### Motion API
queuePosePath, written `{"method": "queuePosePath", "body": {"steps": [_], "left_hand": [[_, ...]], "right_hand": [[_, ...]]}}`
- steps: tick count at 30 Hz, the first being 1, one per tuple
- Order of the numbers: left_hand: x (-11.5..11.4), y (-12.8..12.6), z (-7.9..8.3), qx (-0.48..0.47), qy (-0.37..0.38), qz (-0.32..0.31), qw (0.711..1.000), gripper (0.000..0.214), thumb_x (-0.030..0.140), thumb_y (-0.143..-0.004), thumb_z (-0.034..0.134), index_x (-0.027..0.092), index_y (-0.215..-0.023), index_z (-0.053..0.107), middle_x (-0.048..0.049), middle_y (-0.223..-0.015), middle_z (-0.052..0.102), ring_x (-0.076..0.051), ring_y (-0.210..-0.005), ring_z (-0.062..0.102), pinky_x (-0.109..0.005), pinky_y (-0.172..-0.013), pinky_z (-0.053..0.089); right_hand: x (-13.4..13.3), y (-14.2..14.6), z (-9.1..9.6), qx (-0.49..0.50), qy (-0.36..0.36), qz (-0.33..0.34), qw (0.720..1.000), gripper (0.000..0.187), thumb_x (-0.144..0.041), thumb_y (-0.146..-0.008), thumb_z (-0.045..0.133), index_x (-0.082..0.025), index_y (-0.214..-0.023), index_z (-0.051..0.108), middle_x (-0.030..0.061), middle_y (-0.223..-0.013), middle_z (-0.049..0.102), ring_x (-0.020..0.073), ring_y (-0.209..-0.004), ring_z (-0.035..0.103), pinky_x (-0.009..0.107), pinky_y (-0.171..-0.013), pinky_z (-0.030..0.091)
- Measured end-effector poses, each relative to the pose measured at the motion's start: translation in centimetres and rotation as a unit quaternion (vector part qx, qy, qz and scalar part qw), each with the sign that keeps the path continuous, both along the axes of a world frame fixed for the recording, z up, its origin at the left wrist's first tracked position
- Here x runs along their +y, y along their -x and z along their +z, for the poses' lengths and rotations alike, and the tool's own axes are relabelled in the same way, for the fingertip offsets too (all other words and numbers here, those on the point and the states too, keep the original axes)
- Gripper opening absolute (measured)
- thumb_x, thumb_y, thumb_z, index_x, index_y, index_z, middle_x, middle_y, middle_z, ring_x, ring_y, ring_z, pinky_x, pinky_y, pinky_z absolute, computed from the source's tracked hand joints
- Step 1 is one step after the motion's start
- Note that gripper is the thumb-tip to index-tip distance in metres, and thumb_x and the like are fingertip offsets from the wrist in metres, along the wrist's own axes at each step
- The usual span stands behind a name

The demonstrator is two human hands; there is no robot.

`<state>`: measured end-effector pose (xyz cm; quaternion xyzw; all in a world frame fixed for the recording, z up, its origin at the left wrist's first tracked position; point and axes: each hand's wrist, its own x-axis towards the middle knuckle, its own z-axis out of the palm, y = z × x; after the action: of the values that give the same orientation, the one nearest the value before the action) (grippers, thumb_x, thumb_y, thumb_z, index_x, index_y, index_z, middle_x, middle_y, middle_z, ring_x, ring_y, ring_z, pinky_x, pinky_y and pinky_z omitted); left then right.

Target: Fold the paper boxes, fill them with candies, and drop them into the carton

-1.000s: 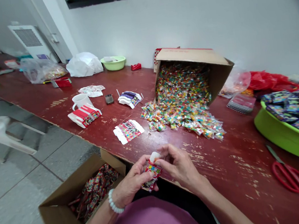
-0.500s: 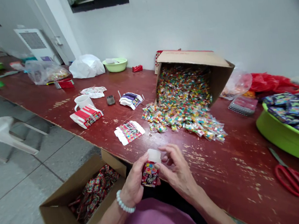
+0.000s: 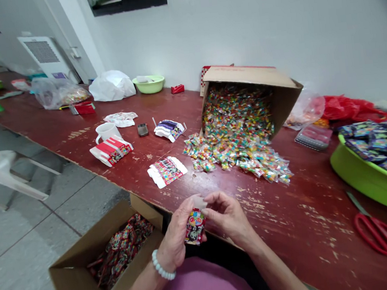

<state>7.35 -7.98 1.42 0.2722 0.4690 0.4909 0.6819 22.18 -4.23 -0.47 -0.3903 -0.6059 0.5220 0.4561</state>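
I watch the left hand (image 3: 177,232), a pale beaded bracelet (image 3: 163,265) on its wrist, clasp a small red printed packet (image 3: 195,227) upright at the table's near edge, above the lap. The right hand (image 3: 226,215) meets it there, thumb and fingertips at the packet's raised white flap (image 3: 199,203); I cannot tell whether they pinch it or only touch.

Beyond the hands, on the worn dark-red wooden table (image 3: 274,228), I see a flattened red-and-white printed carton (image 3: 167,171) and, behind it to the right, a brown cardboard box (image 3: 251,72) on its side, spilling small clear candy-filled sachets (image 3: 235,147). Red-handled scissors (image 3: 385,238) lie at right, near a lime-green plastic basin (image 3: 366,180). Below the table edge at left, an open brown carton (image 3: 73,287) holds dark-red printed packets (image 3: 121,249).
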Motion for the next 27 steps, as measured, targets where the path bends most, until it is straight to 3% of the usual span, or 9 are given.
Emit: {"method": "queuePosePath", "body": {"steps": [2,4,7,11,17,27], "left_hand": [[0.1,0.2,0.0,-0.011,0.01,-0.019,1.0,0.057,0.058,-0.088,0.054,0.021,-0.131,0.057,-0.0064,-0.09,0.071,-0.013,-0.049,0.062,-0.025,-0.044,0.051],[0.2,0.3,-0.1,-0.027,0.022,-0.028,0.999,0.058,0.059,-0.089,0.05,0.02,-0.132,0.056,-0.0064,-0.086,0.071,-0.013,-0.046,0.061,-0.024,-0.043,0.049],[0.5,0.2,-0.3,-0.035,0.02,-0.019,0.999,0.054,0.053,-0.088,0.055,0.018,-0.129,0.06,-0.0068,-0.087,0.072,-0.013,-0.048,0.061,-0.023,-0.041,0.048],[0.5,-0.1,-0.6,-0.025,0.008,-0.022,0.999,0.055,0.054,-0.089,0.054,0.017,-0.127,0.062,-0.0086,-0.094,0.072,-0.013,-0.05,0.06,-0.023,-0.043,0.048],[0.6,0.2,-0.8,-0.017,0.019,-0.053,0.998,0.067,0.065,-0.091,0.039,0.017,-0.134,0.057,-0.0102,-0.094,0.072,-0.013,-0.048,0.059,-0.025,-0.044,0.048],[0.5,0.2,-0.8,0.018,-0.001,-0.031,0.999,0.053,0.052,-0.09,0.053,0.016,-0.127,0.064,-0.0082,-0.091,0.074,-0.013,-0.052,0.059,-0.023,-0.045,0.049]], "right_hand": [[0.1,0.1,-0.1,-0.001,-0.012,-0.005,1.0,0.017,-0.028,-0.085,0.069,-0.022,-0.1,0.066,0.003,-0.087,0.07,0.0171,-0.075,0.066,0.028,-0.069,0.051],[0.1,0.0,0.2,-0.049,-0.094,0.016,0.994,0.011,-0.026,-0.087,0.066,-0.022,-0.097,0.07,0.0041,-0.09,0.071,0.0176,-0.082,0.065,0.029,-0.075,0.051],[-0.1,-0.3,1.0,-0.094,-0.153,0.043,0.983,0.01,-0.026,-0.089,0.064,-0.022,-0.091,0.073,0.0048,-0.092,0.071,0.0182,-0.088,0.065,0.03,-0.081,0.049],[0.0,-0.1,1.6,-0.066,-0.049,0.023,0.996,0.007,-0.025,-0.086,0.067,-0.02,-0.082,0.069,0.0032,-0.088,0.072,0.0159,-0.077,0.066,0.027,-0.07,0.05],[0.4,0.6,1.2,0.054,0.085,0.068,0.993,0.007,-0.022,-0.082,0.068,-0.017,-0.078,0.066,0.0066,-0.099,0.074,0.0189,-0.082,0.07,0.029,-0.07,0.055],[0.1,1.2,0.7,0.02,0.069,0.009,0.997,0.006,-0.017,-0.079,0.067,-0.017,-0.073,0.066,0.003,-0.085,0.074,0.0131,-0.066,0.065,0.021,-0.057,0.049]]}}
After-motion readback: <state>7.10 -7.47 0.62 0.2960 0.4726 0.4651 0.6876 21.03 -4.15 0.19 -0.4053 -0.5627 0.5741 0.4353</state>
